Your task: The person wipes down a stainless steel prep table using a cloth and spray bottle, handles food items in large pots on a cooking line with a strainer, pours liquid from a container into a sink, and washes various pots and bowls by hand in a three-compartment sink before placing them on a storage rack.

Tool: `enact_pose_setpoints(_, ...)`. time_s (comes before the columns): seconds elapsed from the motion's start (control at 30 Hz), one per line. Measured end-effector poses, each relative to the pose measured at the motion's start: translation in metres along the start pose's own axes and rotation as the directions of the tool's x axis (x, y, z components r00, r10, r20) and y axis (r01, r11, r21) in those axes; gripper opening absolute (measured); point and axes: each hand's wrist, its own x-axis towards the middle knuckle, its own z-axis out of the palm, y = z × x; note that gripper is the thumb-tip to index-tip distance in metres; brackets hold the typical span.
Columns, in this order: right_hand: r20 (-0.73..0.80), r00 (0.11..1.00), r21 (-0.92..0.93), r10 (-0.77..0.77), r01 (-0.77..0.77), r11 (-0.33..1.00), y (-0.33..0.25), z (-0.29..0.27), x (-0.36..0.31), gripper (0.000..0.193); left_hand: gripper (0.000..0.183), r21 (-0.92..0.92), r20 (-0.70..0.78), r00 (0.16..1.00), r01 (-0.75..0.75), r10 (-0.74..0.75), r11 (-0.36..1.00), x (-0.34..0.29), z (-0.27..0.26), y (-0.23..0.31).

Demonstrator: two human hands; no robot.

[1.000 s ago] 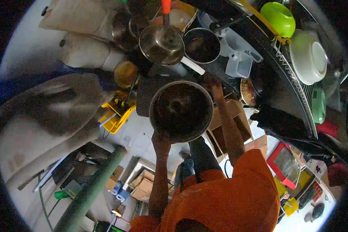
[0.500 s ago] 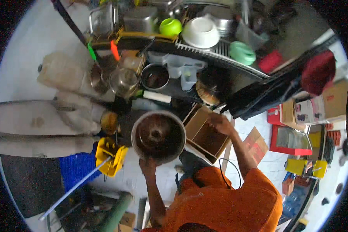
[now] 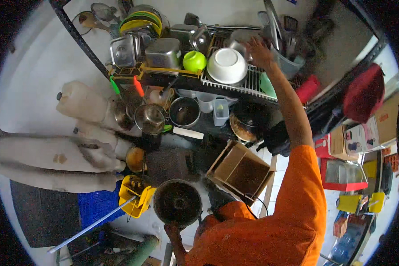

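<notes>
A round, deep metal pot point(image 3: 178, 204), dark inside with a lighter ring at its centre, is gripped near its lower rim by my left hand point(image 3: 176, 230). The pot is held low in front of my body. My right hand point(image 3: 261, 54) reaches up to the rack with its fingers spread and nothing visible in them. A shiny metal pan point(image 3: 240, 39) lies beside those fingers; whether they touch it I cannot tell. An upturned white bowl point(image 3: 227, 65) sits just left of my right hand, and below my forearm is a mint-green bowl point(image 3: 267, 85).
The wire rack point(image 3: 208, 80) also carries a lime bowl point(image 3: 194, 61) and a metal container point(image 3: 163, 54). Pans and a steel strainer-like bowl point(image 3: 150, 119) hang beneath. An open cardboard box point(image 3: 246, 172) stands right of the pot, a yellow mop wringer point(image 3: 135, 197) left of it.
My right hand has moved from over the cardboard box up to the rack. My left hand has lowered the pot toward my body. The view has tilted up, showing more of the rack.
</notes>
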Motion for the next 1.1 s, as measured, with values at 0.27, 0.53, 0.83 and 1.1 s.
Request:
enact_pose_setpoints(0.27, 0.236, 0.966, -0.080, -0.108, 0.130, 0.988, 0.010, -0.004, 0.044, 0.098, 0.063, 0.072, 0.043, 0.999, 0.006, -0.009, 0.997, 0.033, -0.001, 0.007)
enact_pose_setpoints(0.53, 0.422, 0.906, -0.180, -0.032, 0.118, 0.977, 0.021, 0.015, 0.091, 0.105, 0.055, 0.060, -0.010, 0.980, 0.200, -0.199, 0.978, 0.055, 0.021, 0.021)
enact_pose_setpoints(0.83, -0.018, 0.989, -0.134, 0.148, -0.149, 0.980, 0.019, -0.006, 0.095, 0.070, 0.051, -0.101, 0.074, 0.988, 0.146, -0.139, 0.984, 0.040, 0.038, 0.029)
enact_pose_setpoints(1.1, -0.592, 0.727, 0.614, 0.348, 0.127, 0.779, -0.019, -0.148, 0.074, 0.057, 0.062, -0.039, 0.236, 0.958, 0.179, -0.164, 0.983, 0.041, 0.061, 0.069)
